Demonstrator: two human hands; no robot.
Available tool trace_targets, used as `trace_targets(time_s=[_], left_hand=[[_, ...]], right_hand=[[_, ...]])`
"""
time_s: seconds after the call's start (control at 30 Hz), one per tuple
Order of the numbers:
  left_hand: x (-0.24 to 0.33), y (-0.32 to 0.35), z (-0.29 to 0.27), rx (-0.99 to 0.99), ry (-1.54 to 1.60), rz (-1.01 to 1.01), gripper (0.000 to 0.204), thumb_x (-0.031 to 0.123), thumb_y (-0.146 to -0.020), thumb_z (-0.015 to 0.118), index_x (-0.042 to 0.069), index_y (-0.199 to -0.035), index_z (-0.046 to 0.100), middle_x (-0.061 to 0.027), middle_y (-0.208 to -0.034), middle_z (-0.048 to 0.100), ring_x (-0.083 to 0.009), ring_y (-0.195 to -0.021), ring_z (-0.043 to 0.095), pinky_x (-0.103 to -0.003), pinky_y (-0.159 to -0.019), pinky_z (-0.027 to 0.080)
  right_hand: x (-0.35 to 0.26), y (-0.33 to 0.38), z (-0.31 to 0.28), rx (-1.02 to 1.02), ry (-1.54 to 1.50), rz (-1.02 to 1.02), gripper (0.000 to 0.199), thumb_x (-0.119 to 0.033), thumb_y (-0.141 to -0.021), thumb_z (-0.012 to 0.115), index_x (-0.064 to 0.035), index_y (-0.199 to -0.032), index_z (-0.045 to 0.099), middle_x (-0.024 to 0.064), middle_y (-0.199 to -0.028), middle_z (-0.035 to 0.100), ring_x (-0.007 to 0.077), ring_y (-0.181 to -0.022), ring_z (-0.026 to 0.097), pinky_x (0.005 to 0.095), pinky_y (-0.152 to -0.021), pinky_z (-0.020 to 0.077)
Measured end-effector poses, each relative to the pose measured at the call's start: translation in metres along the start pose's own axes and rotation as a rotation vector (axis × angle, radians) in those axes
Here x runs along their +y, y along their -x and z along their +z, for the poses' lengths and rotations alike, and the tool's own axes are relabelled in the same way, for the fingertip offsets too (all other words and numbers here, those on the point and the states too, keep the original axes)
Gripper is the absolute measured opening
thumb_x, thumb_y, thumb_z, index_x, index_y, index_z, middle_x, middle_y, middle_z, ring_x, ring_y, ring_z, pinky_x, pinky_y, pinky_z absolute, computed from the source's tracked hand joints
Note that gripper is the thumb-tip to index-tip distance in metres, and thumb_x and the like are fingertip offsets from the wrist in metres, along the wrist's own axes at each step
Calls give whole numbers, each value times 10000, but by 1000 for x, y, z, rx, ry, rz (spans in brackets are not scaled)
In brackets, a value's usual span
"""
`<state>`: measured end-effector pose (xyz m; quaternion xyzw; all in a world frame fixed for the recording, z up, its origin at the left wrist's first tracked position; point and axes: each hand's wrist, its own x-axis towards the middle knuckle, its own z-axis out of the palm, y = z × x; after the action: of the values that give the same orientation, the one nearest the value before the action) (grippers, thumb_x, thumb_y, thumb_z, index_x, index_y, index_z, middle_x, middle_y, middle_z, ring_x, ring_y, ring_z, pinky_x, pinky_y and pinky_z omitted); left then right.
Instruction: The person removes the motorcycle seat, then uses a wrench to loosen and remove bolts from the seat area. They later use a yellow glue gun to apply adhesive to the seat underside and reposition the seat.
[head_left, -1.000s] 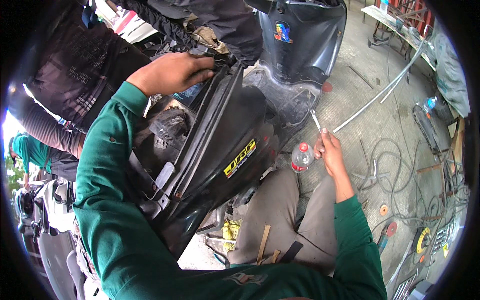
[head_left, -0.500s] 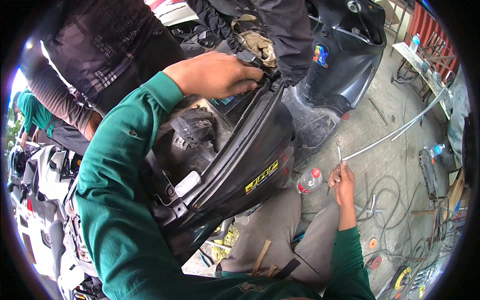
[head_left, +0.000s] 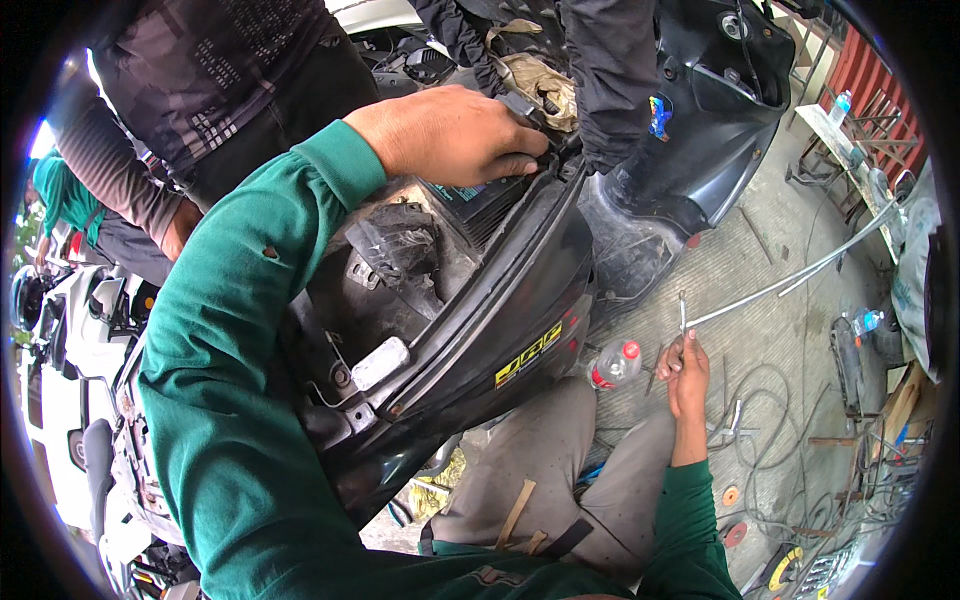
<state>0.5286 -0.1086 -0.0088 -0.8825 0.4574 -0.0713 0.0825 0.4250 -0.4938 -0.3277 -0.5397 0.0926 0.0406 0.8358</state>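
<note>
My left hand (head_left: 455, 135) reaches across the open body of a black scooter (head_left: 520, 345). Its fingers are bent and pressed together at the front end of the compartment, beside a black battery (head_left: 480, 212); what lies under the fingertips is hidden. Over the floor to the right, my right hand (head_left: 686, 378) pinches a slim metal rod-like tool (head_left: 683, 312), held upright. A crumpled black cover (head_left: 395, 250) lies in the compartment. Beyond my left fingers, a tan cloth or glove (head_left: 540, 85) shows by another person's dark sleeves (head_left: 612, 80).
A clear bottle with a red cap (head_left: 618, 362) stands between the scooter and my right hand. Hoses and cables (head_left: 770, 430) coil on the concrete floor. A bench (head_left: 850, 150) stands far right. Another person (head_left: 220, 90) is close on the left, near a white motorcycle (head_left: 90, 350).
My view has shifted slightly, so the scooter appears a little farther right. My left hand stays at the same spot with its fingers more tightly bent. The right hand has turned slightly, still holding the tool.
</note>
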Motion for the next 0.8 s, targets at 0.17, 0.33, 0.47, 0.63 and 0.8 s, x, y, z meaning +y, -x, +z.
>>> trace_targets(time_s=[0.17, 0.33, 0.47, 0.63, 0.8], left_hand=[[4, -8, 14, -56, -49, -173, 384, 408, -1049, 550, 62, -1031, 717, -197, -794, 678, -396, -839, 686, -488, -770, 554], [5, -7, 4, -49, -8, -229, 552, 530, -1047, 483, 25, -995, 703, -204, -828, 699, -407, -866, 709, -507, -789, 569], [3, -5, -2, -102, -10, -104, 429, 438, -1067, 493, 46, -1135, 652, -190, -854, 710, -398, -854, 709, -510, -783, 567], [10, -13, 12, -30, -134, -213, 514, 474, -1053, 509, 41, -879, 724, -195, -759, 691, -407, -798, 701, -509, -745, 567], [13, -10, 5, -73, -101, -278, 494, 474, -1080, 463, 45, -1043, 706, -213, -725, 640, -423, -718, 650, -510, -673, 515]], right_hand=[[-1, 0, 3, 4, 24, -11, 432, -477, -1088, 492, -105, -871, 504, -20, -635, 359, 132, -560, 443, 296, -546, 374], [-2, 2, 3, 2, 39, -20, 437, -477, -1087, 497, -100, -864, 502, -20, -636, 366, 130, -563, 449, 295, -545, 380], [-3, 4, 2, -16, 28, -36, 443, -482, -1082, 505, -99, -861, 506, -22, -635, 374, 128, -560, 452, 289, -541, 383], [-4, 5, -2, 2, 31, -38, 448, -488, -1079, 509, -103, -849, 506, -23, -631, 376, 127, -557, 452, 287, -540, 385], [-7, 7, -5, 10, 37, -30, 456, -493, -1076, 510, -105, -836, 499, -22, -628, 378, 125, -557, 451, 284, -540, 384]])
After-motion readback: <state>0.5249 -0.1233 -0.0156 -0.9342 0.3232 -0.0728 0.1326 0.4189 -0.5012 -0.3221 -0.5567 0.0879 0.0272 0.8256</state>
